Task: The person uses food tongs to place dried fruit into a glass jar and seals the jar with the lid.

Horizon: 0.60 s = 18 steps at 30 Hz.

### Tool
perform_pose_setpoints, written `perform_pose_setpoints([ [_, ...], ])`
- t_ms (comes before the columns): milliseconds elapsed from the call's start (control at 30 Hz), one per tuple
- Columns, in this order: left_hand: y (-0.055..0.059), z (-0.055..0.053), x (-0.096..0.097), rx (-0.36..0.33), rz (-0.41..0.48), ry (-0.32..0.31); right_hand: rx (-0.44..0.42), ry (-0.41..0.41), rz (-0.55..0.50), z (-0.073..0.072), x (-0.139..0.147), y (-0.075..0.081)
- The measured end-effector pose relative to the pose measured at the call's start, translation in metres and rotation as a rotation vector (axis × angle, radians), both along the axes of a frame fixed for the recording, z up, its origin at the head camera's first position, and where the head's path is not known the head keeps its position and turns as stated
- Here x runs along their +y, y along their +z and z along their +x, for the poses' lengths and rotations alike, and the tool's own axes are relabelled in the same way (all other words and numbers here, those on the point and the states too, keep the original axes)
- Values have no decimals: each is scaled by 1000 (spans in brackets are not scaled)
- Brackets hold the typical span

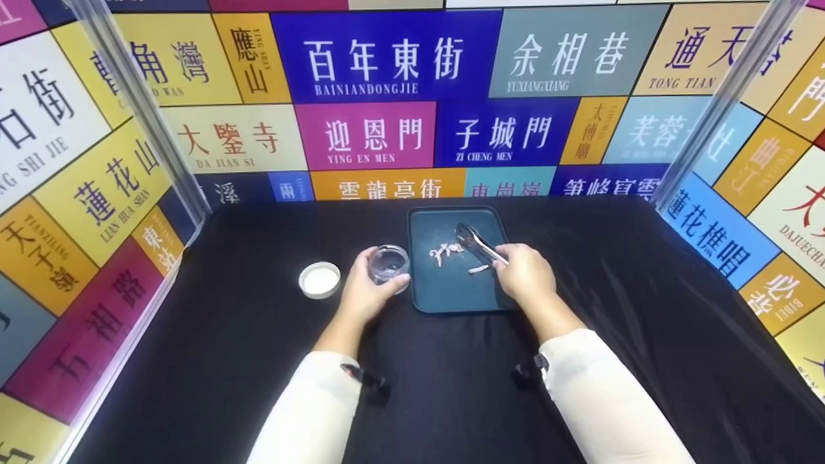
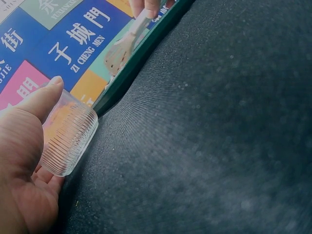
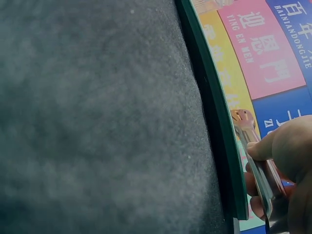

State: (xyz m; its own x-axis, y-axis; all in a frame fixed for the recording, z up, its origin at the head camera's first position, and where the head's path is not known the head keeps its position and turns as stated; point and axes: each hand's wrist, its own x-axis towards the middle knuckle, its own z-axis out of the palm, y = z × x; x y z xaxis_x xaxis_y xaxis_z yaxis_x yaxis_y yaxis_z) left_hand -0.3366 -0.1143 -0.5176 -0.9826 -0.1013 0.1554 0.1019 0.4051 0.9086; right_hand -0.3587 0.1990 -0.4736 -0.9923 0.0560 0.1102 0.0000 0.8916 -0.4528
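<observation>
My left hand point(image 1: 362, 289) grips a clear jar point(image 1: 389, 264) beside the tray's left edge, mouth up. In the left wrist view the jar's ribbed side point(image 2: 70, 139) shows between thumb and fingers. No contents can be made out in it. Metal tongs point(image 1: 475, 241) are held in my right hand point(image 1: 528, 276), their heads low over the dark teal tray point(image 1: 451, 295). On that tray lie small pale pinkish pieces point(image 1: 439, 252) of unclear kind, in a loose cluster, with one pale strip point(image 1: 478, 269) apart. Whether the tongs pinch a piece cannot be told.
To the left of the jar a round white-topped lid point(image 1: 320, 281) lies on the black cloth point(image 1: 258, 361). Clear upright posts stand at the back left and back right. Colourful sign-printed panels point(image 1: 387, 58) surround the table's back and sides.
</observation>
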Motion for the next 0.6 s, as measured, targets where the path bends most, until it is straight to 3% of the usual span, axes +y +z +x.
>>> perform_pose_setpoints([
  [600, -1, -1, 0, 16, 0, -2, 90, 56, 13, 10, -11, 20],
])
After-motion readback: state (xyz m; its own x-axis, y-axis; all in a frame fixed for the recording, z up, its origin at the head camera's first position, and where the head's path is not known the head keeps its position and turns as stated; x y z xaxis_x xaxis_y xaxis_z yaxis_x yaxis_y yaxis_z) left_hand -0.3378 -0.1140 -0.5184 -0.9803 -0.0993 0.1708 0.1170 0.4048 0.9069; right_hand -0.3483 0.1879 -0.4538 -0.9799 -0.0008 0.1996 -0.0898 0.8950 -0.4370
